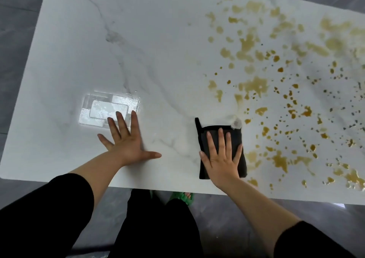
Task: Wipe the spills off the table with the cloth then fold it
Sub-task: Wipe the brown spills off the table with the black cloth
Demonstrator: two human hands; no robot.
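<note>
Cloth (203,139) looks soft, limp; your right hand (221,159) presses it flat-fingered, left hand (126,141) splayed on table (158,60). Pinch corners to fold.

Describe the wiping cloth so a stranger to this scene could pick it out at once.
Start from the white marble-patterned table and go to its near edge, where the amber-brown spills begin on the right. There the right hand presses flat on a black folded rectangular cloth. It is the only black thing lying on the tabletop, with a thin strap at its far left corner.
</note>
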